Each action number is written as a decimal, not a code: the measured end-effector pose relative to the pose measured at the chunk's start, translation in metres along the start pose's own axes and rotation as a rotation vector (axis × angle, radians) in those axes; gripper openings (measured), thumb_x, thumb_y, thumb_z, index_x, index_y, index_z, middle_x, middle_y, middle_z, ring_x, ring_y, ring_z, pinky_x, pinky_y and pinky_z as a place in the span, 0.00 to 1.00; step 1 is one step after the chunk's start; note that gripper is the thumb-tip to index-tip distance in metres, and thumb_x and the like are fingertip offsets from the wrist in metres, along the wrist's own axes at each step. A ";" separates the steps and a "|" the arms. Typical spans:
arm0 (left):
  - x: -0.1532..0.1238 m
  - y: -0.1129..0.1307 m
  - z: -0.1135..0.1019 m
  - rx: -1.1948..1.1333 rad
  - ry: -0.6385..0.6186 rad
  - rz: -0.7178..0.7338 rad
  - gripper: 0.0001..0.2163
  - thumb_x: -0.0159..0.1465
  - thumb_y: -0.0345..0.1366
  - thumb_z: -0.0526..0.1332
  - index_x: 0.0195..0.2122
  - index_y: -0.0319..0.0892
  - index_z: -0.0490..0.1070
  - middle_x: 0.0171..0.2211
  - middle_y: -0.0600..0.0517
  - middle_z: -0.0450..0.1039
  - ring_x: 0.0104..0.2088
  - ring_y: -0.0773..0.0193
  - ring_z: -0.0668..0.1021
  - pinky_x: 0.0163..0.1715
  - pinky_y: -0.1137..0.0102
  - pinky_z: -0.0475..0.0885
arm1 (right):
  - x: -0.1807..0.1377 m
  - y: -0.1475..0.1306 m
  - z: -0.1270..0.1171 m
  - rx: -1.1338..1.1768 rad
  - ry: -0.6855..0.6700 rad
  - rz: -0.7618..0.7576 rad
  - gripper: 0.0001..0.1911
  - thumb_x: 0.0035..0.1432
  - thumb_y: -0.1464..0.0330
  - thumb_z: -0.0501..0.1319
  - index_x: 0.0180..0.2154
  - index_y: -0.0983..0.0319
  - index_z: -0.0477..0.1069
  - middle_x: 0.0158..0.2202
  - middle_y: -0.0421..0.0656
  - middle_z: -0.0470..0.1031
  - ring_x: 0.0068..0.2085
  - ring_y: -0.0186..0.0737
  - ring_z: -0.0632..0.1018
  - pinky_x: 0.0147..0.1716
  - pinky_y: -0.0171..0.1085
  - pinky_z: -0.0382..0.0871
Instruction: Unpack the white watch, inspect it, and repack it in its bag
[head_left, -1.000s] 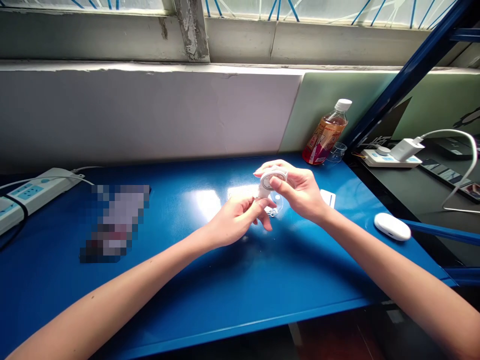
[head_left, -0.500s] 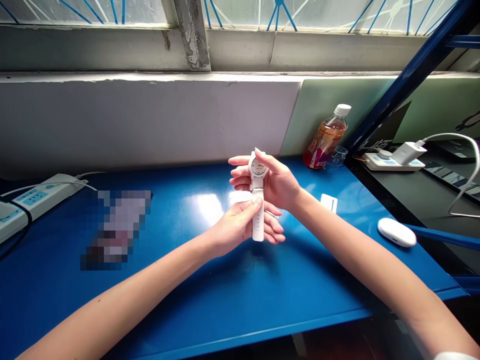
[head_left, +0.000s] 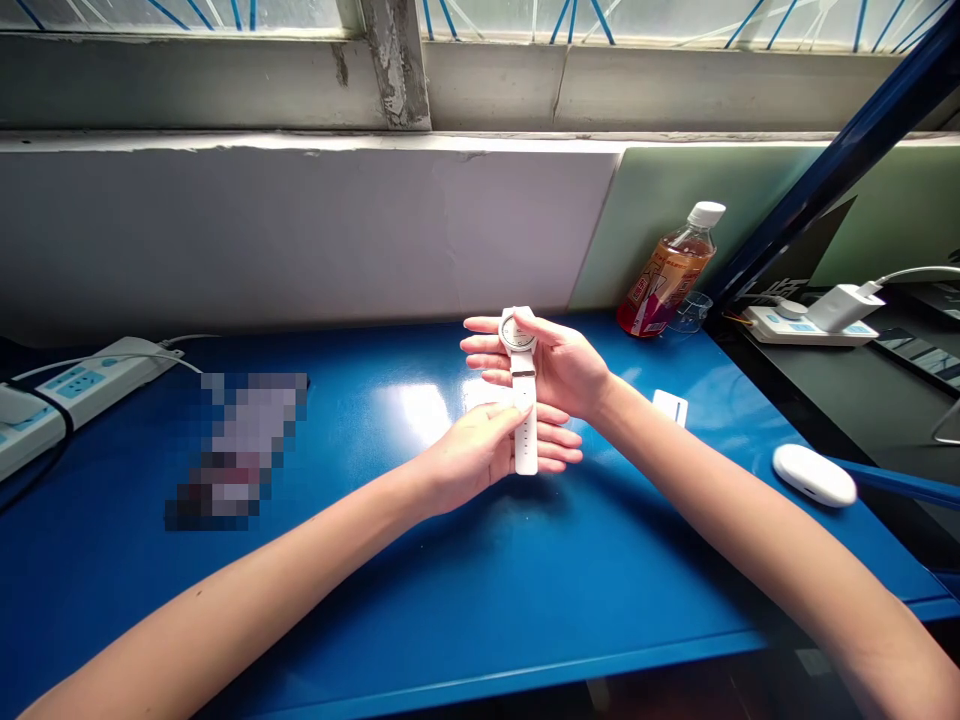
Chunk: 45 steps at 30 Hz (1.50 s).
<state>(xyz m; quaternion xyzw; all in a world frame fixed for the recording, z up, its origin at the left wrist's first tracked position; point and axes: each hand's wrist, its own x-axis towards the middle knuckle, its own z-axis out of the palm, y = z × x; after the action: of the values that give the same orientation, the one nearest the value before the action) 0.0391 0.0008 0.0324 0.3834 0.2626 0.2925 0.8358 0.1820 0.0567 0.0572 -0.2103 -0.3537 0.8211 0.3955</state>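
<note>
A white wristwatch point(head_left: 520, 385) with a round dial and a perforated strap is held upright above the blue table point(head_left: 450, 600). My right hand point(head_left: 559, 365) grips the dial end, thumb over the top, fingers stretched out behind it. My left hand point(head_left: 491, 450) lies under the lower strap, with the thumb pressing the strap against the fingers.
A bottle of amber drink point(head_left: 670, 272) with a white cap stands at the back right beside a small clear cup point(head_left: 691, 310). A small white card point(head_left: 671, 407) and a white oval case point(head_left: 814, 474) lie to the right. Power strips point(head_left: 67, 390) sit at far left, another with a charger point(head_left: 814, 318) on the dark shelf.
A second ago both hands held the watch curled low near the table. They have lifted it and stretched it out upright, dial on top. Since half a second ago it has barely moved.
</note>
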 end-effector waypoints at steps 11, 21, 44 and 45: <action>-0.002 0.000 0.002 -0.080 0.034 -0.053 0.16 0.72 0.38 0.55 0.42 0.29 0.77 0.42 0.34 0.80 0.41 0.50 0.84 0.46 0.58 0.77 | -0.001 -0.001 -0.002 0.007 -0.010 0.040 0.30 0.74 0.60 0.39 0.47 0.69 0.76 0.45 0.53 0.83 0.43 0.40 0.84 0.46 0.38 0.78; -0.004 -0.001 0.000 -0.067 0.034 -0.062 0.16 0.72 0.39 0.55 0.43 0.31 0.76 0.39 0.36 0.81 0.37 0.53 0.84 0.44 0.60 0.77 | 0.001 0.004 -0.005 -0.021 -0.009 0.026 0.26 0.72 0.64 0.43 0.46 0.71 0.76 0.45 0.54 0.83 0.48 0.43 0.83 0.58 0.42 0.71; 0.004 -0.002 -0.003 -0.020 0.055 -0.049 0.17 0.71 0.40 0.56 0.42 0.29 0.78 0.39 0.35 0.81 0.39 0.51 0.84 0.45 0.58 0.77 | 0.002 0.003 -0.017 -0.050 -0.056 0.048 0.28 0.74 0.61 0.40 0.50 0.67 0.75 0.45 0.50 0.83 0.42 0.41 0.84 0.45 0.41 0.79; 0.003 -0.002 -0.003 -0.012 0.073 -0.047 0.18 0.71 0.40 0.55 0.42 0.28 0.78 0.38 0.35 0.81 0.38 0.51 0.84 0.44 0.59 0.78 | 0.002 0.003 -0.016 -0.047 -0.055 0.049 0.28 0.74 0.60 0.40 0.49 0.67 0.75 0.45 0.50 0.83 0.42 0.41 0.84 0.45 0.40 0.79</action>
<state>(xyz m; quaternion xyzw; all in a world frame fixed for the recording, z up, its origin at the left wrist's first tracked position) 0.0402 0.0037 0.0289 0.3613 0.3003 0.2880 0.8345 0.1896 0.0633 0.0447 -0.2056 -0.3786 0.8274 0.3604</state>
